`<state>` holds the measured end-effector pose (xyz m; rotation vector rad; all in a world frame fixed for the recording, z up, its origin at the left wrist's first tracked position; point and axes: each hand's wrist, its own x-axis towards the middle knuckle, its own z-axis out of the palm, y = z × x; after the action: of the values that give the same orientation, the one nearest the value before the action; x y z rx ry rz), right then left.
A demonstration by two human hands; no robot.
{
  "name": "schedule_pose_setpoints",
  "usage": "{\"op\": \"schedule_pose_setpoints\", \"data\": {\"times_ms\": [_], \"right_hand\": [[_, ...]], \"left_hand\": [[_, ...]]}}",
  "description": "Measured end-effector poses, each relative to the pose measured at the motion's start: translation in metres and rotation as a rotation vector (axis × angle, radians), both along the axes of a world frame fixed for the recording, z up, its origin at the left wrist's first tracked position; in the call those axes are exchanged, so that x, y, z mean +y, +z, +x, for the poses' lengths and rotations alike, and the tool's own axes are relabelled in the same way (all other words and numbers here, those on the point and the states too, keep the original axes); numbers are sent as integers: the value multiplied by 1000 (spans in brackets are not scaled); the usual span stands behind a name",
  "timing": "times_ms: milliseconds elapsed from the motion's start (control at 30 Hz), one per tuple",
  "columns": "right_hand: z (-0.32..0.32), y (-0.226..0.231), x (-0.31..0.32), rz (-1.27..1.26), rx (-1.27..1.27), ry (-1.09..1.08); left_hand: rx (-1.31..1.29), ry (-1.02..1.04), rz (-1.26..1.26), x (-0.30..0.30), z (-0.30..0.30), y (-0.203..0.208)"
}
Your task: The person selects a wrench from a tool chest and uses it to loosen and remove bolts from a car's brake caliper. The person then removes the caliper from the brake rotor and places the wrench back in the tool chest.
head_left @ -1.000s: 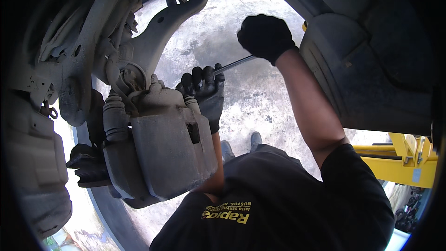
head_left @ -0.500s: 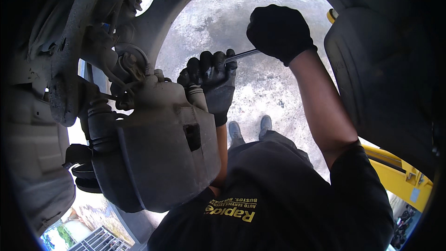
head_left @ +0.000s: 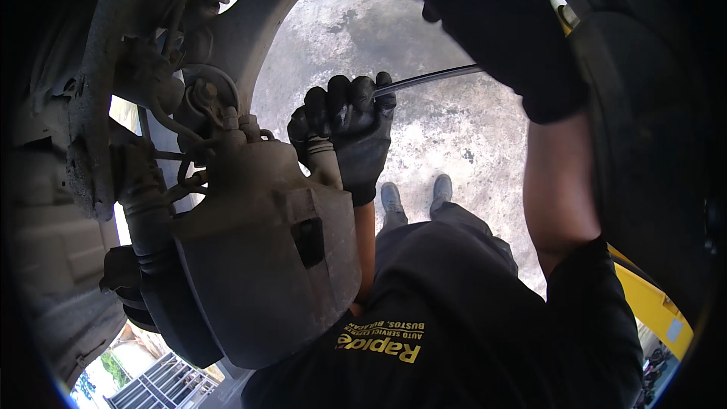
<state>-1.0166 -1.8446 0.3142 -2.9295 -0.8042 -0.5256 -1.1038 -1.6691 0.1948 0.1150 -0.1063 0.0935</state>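
A pale, blotched floor (head_left: 462, 148) spreads out beyond the brake caliper (head_left: 261, 269), seen from inside the wheel well of a vehicle. A dark panel (head_left: 655, 151) fills the space well to the right of the caliper, and a person in a black shirt (head_left: 473, 326) with yellow lettering stands just below and to its right. The caliper itself, grey and blocky with a rectangular opening in its face, hangs large in the foreground. A curved metal arm (head_left: 261, 26) arches above it.

Up and to the right of the caliper, the black-gloved right hand (head_left: 503, 38) meets the far end of a metal bar; its fingers are partly bent, but whether they close around the bar cannot be told. The left hand (head_left: 344, 132), also in a black glove, sits right against the caliper's upper right side, fingers curled tight around the bar's near end. A yellow beam (head_left: 653, 303) shows far to the caliper's lower right, and a metal rack (head_left: 163, 382) below it on the left. The slim bar (head_left: 428, 79) slants upward to the right, away from the caliper. Grey shoes (head_left: 391, 197) stand on the floor to the caliper's right. Smallest, a ribbed sleeve (head_left: 324, 165) juts from the caliper's upper right corner, beside the left hand.
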Motion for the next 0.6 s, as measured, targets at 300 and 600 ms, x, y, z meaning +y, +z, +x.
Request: {"op": "schedule_pose_setpoints", "data": {"times_ms": [300, 600], "right_hand": [[14, -69, -5, 76, -101, 51], [10, -67, -4, 86, -151, 126]], "left_hand": [[-95, -48, -21, -2, -1, 4], [-61, -51, -71, -2, -3, 5]]}}
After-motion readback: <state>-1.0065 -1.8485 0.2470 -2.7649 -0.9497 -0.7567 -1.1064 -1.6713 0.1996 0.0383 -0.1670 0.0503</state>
